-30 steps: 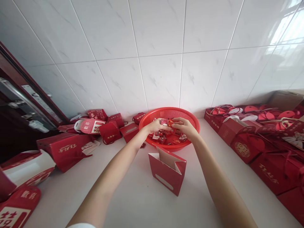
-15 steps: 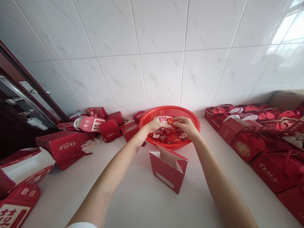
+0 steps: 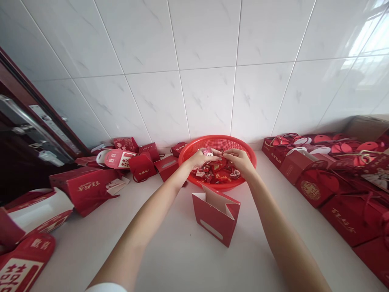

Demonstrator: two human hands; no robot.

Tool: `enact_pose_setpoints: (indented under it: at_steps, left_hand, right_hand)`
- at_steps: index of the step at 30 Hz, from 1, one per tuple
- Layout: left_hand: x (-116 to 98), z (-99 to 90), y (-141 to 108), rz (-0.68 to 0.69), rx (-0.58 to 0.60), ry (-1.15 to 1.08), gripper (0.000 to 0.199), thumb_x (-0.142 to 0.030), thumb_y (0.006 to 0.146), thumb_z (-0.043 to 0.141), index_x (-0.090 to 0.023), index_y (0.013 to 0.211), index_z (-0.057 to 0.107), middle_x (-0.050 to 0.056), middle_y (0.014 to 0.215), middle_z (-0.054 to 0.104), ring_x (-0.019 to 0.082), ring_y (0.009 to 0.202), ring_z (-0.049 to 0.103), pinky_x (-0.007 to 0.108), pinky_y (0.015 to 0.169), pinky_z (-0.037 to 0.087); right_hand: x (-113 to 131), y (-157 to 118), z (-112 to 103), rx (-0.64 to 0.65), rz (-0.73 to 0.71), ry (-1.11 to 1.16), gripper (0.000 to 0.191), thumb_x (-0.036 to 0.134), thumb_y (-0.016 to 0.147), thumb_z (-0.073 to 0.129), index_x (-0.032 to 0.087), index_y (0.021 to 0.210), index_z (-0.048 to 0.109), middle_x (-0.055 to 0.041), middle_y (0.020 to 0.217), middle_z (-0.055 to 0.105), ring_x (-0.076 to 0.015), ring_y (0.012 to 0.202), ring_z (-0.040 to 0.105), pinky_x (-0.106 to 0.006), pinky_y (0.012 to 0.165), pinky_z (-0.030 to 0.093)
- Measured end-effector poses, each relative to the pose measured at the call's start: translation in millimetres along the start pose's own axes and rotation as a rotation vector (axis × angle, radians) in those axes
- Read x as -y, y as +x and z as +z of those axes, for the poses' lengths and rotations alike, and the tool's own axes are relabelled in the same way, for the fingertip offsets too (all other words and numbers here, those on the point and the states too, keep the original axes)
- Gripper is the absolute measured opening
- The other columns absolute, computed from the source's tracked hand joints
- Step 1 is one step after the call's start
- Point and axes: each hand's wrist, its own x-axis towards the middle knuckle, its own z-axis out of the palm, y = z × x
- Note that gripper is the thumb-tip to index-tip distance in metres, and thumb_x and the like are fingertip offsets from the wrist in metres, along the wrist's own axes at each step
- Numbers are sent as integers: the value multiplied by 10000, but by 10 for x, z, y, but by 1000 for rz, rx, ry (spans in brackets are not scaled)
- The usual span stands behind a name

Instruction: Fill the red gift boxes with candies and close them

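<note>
Head view: candy-gathering looks part-way along. Left hand [image 3: 199, 158], fingers curled, has a pink-wrapped candy [image 3: 208, 151] over the red plastic basket [image 3: 219, 141]! Right hand [image 3: 239, 160] hovers close by, nearly closed, fingertips bunched; whether they grip anything, can't tell. Plenty of wrapped candies [image 3: 223, 177] lie uncollected in the basket. Nearer on the surface [image 3: 170, 259], a red carton [image 3: 212, 219] stands open-topped, unclosed, its contents hidden. Handled gift boxes [image 3: 310, 188] crowd the right.
</note>
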Motion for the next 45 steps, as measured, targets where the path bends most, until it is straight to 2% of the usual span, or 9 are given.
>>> enact_pose_setpoints:
  at_steps: [5, 15, 21, 24, 28, 33, 36, 41, 45]
  left_hand:
    - [1, 1, 3, 16, -1, -16, 457, -338, 622, 882, -185, 1039, 776, 83, 1030, 774, 272, 1021, 694, 433, 964, 522]
    - [-23, 36, -16, -45, 36, -62, 488, -292, 670, 834, -201, 1141, 744, 88, 1079, 766, 258, 1046, 691, 421, 984, 508]
    - [-36, 60, -25, -56, 34, -59, 545, -313, 670, 852, -218, 1190, 718, 85, 1119, 753, 258, 1081, 680, 408, 982, 508]
    - [-27, 61, -20, -97, -8, -89, 515, -413, 730, 814, -212, 1193, 713, 92, 1121, 752, 259, 1060, 687, 378, 931, 532]
    - [-8, 58, 19, -197, 33, -148, 523, -602, 872, 598, -218, 1212, 702, 99, 1098, 761, 284, 1057, 695, 391, 890, 545]
    - [-76, 158, 130, -72, 10, 118, 432, -576, 890, 588, -261, 1145, 739, 56, 1219, 730, 285, 1315, 542, 351, 1063, 428]
    - [-181, 282, 226, -16, 30, 141, 415, -556, 910, 567, -287, 1185, 722, 49, 1242, 716, 292, 1341, 513, 354, 1051, 431]
    - [-283, 420, 501, 12, 82, 7, 566, -656, 888, 531, -222, 1213, 695, 99, 1112, 740, 303, 1187, 611, 342, 932, 501]
    - [-174, 377, 742, -69, 57, -26, 587, -670, 907, 464, -175, 1126, 692, 95, 979, 739, 259, 983, 681, 308, 806, 542]
  right_hand:
    - [4, 9, 5, 11, 14, 43, 120, 278, 750, 741, 175, 805, 715, -49, 791, 713, -183, 748, 680, -287, 638, 595]
    - [-5, -8, -2, 65, 32, 15, 67, 169, 728, 775, 160, 777, 730, -43, 736, 731, -149, 617, 678, -233, 548, 551]
    - [0, -25, 9, 143, 55, -9, 198, 242, 684, 846, 160, 819, 726, -40, 688, 723, -173, 590, 683, -245, 504, 536]
    - [1, -23, -2, 157, 17, -16, 227, 237, 621, 878, 152, 767, 727, -23, 630, 696, -161, 566, 662, -248, 514, 534]
    - [7, -4, -46, 200, -29, 191, 325, 299, 586, 901, 162, 836, 745, -43, 781, 743, -181, 704, 703, -287, 649, 587]
    - [0, 35, -86, 172, -8, 259, 365, 337, 542, 921, 171, 763, 683, -16, 777, 702, -154, 696, 672, -273, 643, 575]
    - [-2, 50, -87, 138, 20, 253, 346, 358, 583, 891, 181, 751, 646, -4, 759, 678, -132, 679, 639, -235, 589, 533]
    - [-19, 123, -129, 15, 74, 435, 271, 326, 633, 826, 189, 794, 657, 5, 754, 664, -117, 647, 600, -221, 567, 508]
    - [-83, 233, -247, -151, 102, 648, 143, 315, 710, 699, 221, 759, 602, 2, 665, 627, -147, 640, 601, -265, 614, 542]
